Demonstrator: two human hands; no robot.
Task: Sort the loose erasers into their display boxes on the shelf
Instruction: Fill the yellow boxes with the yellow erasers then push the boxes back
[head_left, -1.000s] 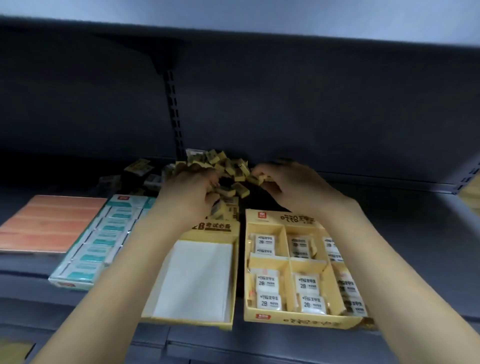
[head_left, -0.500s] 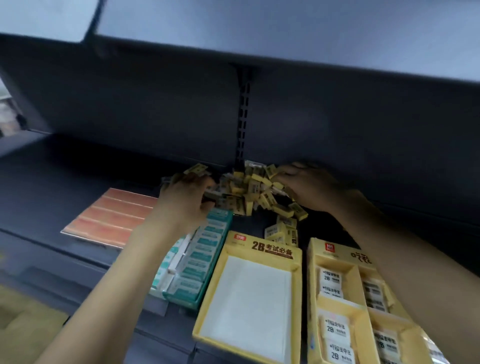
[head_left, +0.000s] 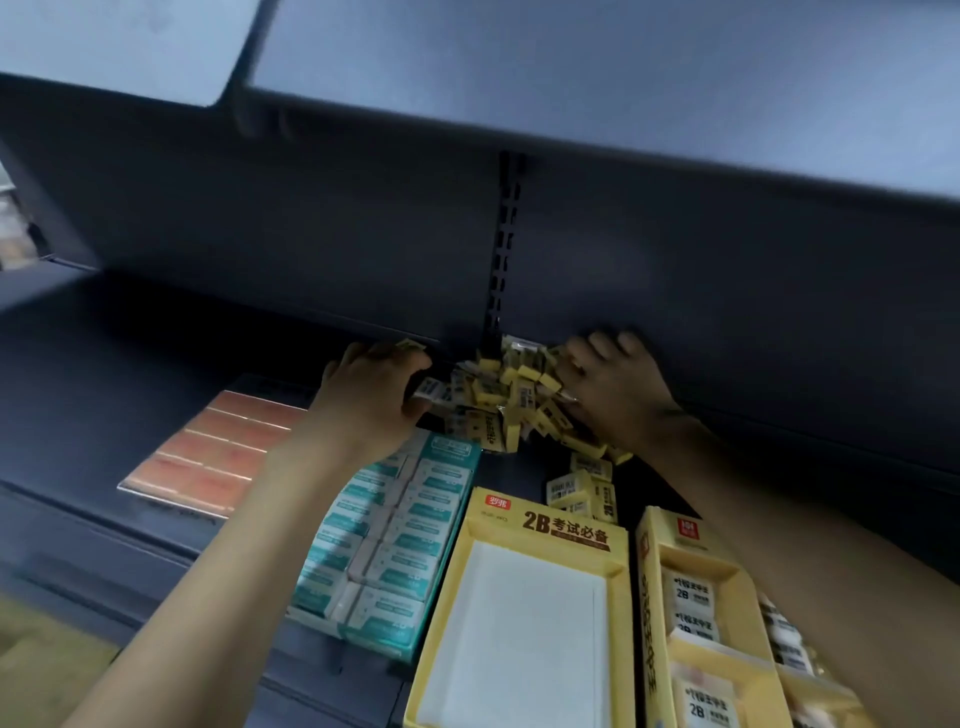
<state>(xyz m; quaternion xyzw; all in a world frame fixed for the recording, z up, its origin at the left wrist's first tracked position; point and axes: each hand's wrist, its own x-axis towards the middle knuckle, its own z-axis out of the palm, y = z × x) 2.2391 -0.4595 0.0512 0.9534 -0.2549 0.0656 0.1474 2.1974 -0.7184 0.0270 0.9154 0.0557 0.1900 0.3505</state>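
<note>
I see the eraser pile (head_left: 506, 402) at the shelf's back, bracketed by both hands: left hand (head_left: 371, 397) curled against its near edge, right hand (head_left: 615, 392) spread flat; empty yellow box (head_left: 540, 535) lies straight toward me.

Left hand (head_left: 371, 397): now cupped against the eraser pile's (head_left: 511, 402) left edge.
Right hand (head_left: 613, 389): fingers now spread over the pile's right side.
Pile: gathered tighter.
</note>
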